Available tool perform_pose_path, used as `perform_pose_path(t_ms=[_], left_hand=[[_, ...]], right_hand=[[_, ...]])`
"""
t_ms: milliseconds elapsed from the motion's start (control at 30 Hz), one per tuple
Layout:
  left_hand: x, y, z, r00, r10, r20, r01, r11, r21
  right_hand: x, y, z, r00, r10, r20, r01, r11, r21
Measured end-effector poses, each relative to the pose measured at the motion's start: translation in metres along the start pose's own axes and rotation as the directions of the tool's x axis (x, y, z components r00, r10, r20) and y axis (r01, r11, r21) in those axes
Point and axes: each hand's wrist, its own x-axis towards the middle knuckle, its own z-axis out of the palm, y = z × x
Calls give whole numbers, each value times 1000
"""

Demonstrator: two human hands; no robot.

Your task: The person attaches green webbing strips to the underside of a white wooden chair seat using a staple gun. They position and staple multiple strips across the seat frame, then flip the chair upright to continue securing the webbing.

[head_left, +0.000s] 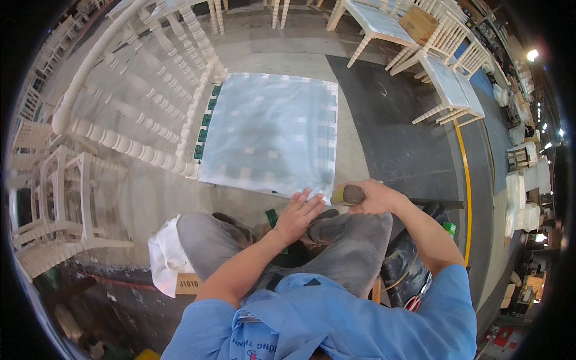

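Note:
A white chair with a turned-spindle back [150,159] stands before me, its seat covered by a pale bluish-white sheet [267,132]. Green webbing strips [205,129] show along the seat's left side, and paler squares show through the sheet. My left hand [297,214] lies with its fingers stretched out on the sheet's near edge, close to the right front corner. Just right of that corner, my right hand [373,197] is closed round a stubby tool [348,195] with a rounded grey-brown end and an olive-yellow side. Its kind I cannot make out.
White chair frames [66,204] crowd the left. More chairs with covered seats [447,81] stand at the far right, one bearing a cardboard box [418,24]. Red-handled scissors [414,302] lie by my right side. White cloth [170,255] lies beside my left knee.

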Motion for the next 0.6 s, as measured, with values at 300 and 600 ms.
perform_pose_path(t_ms=[300, 600], left_hand=[[3, 2, 0, 1000, -1, 16, 2, 1000, -20], [-31, -12, -17, 825, -561, -66, 474, 751, -460]], right_hand=[[26, 30, 18, 968, -237, -80, 226, 966, -127], [-31, 7, 1, 971, 63, -230, 35, 917, 397]])
